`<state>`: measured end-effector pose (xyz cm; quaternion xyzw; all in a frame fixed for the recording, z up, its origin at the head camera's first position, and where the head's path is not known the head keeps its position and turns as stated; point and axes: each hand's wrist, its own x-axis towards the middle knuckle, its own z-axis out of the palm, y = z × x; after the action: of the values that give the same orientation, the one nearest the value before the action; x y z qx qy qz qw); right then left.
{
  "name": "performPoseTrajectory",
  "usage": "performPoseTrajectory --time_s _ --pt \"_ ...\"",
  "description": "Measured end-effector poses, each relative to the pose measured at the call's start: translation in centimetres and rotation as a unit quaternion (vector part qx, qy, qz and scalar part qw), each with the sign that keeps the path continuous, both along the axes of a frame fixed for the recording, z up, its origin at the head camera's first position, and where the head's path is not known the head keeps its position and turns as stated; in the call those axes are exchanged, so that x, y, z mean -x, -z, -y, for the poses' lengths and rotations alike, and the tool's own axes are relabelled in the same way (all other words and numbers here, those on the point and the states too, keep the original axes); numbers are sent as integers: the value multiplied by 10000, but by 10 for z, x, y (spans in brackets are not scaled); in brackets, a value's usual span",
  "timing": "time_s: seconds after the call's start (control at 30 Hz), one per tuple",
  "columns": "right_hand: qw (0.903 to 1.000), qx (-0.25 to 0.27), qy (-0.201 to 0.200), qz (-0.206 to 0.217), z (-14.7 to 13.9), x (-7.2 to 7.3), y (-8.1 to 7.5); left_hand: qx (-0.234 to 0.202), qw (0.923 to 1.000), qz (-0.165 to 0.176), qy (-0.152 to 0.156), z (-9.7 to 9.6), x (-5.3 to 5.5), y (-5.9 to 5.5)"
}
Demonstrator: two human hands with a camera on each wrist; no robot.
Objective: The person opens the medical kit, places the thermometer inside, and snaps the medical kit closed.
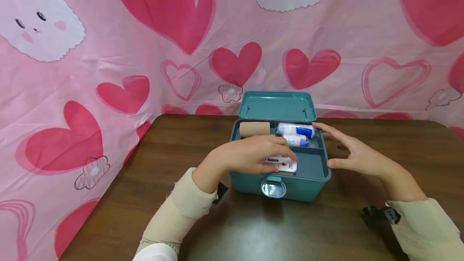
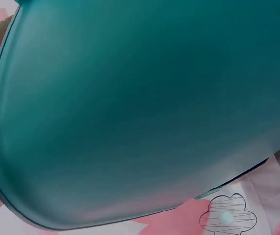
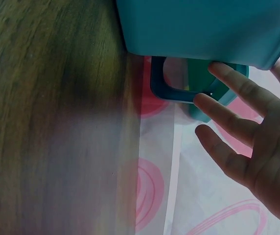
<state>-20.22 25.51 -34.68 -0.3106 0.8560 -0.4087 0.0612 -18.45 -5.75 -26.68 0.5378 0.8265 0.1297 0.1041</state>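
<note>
A teal storage box [image 1: 308, 190] stands on the table with its lid [image 1: 277, 107] raised at the back. My left hand [image 1: 251, 154] reaches over the front compartment, thumb and fingers around a flat white packet [image 1: 290, 166] with a red dot. How much of the packet lies beneath the fingers is hidden. My right hand [image 1: 357, 154], fingers spread, is at the box's right side, with thumb and forefinger at the rim. In the right wrist view the fingers [image 3: 228, 117] extend straight beside the box wall [image 3: 203, 29]. The left wrist view is filled by the teal wall [image 2: 130, 107].
A tan roll [image 1: 254, 129] lies in the back left compartment; white-and-blue wrapped rolls [image 1: 295, 140] fill the back right. A clear clasp [image 1: 273, 189] hangs on the front. The brown wooden table [image 1: 174, 148] meets a pink heart-patterned cloth [image 1: 311, 31]. A carry handle [image 3: 158, 81] hangs behind the box.
</note>
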Motion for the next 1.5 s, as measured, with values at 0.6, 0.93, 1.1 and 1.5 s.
performPoseTrajectory --time_s 0.6,0.93,1.1,1.5 --pt "9999 -60 62 107 -1 1 2 -340 9990 -140 -245 16 5 5" --pt "9999 -59 110 118 0 2 0 -1165 9860 -324 -1148 63 20 -2" --pt "9998 -47 124 146 -1 1 0 -1865 9677 -290 -1673 89 40 9" --pt "9999 -6 94 119 -2 0 -3 -2974 9127 -1 -2803 121 83 48"
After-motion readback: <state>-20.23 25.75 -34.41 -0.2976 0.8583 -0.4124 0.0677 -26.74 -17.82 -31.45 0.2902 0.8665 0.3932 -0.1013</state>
